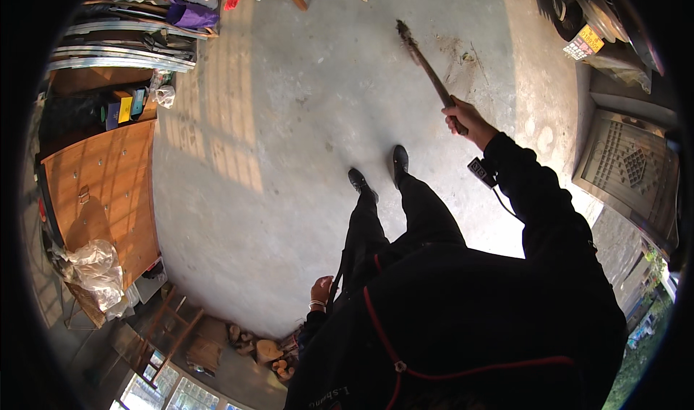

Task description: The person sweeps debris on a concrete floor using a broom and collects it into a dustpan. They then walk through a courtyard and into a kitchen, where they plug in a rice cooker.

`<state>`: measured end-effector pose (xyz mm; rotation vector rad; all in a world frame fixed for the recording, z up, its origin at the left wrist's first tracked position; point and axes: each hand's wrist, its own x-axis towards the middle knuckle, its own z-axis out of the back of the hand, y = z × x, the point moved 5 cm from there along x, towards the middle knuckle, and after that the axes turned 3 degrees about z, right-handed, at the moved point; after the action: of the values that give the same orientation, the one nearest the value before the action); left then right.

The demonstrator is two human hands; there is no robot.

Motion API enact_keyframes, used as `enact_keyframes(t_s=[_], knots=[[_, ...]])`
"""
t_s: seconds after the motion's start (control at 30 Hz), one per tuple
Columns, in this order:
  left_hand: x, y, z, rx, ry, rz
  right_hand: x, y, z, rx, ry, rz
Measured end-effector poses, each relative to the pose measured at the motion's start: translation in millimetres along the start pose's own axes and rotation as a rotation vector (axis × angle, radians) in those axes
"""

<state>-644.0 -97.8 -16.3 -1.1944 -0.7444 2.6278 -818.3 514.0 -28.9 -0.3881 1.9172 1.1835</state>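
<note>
My right hand (465, 121) is wrapped round the near end of a broom (432, 76), a brown stick whose dark, ragged far end (403, 31) points away and to the left. Loose bits of dirt (466, 57) lie on the grey floor to the right of the broom. My left hand (322, 290) hangs low beside my left thigh, a white band at its wrist. A thin black strap runs close by it, and its fingers are too small and indistinct to read.
At left stand an orange-brown wooden cabinet (108, 193), a crumpled plastic bag (97, 271) and stacked boards (123, 52). Cut logs (267, 351) and a wooden ladder (170, 330) are behind at left. A parked vehicle (603, 13) and a patterned metal door (627, 163) line the right side.
</note>
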Motion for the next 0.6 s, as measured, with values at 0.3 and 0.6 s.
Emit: enact_keyframes(t_s=[0.3, 0.6], knots=[[76, 22, 60, -0.102, 0.067, 0.241, -34, -104, -175, 0.02, 0.37, -0.434], [151, -24, 170, -0.713, -0.096, 0.459, 58, -150, -214, 0.176, 0.466, -0.723]])
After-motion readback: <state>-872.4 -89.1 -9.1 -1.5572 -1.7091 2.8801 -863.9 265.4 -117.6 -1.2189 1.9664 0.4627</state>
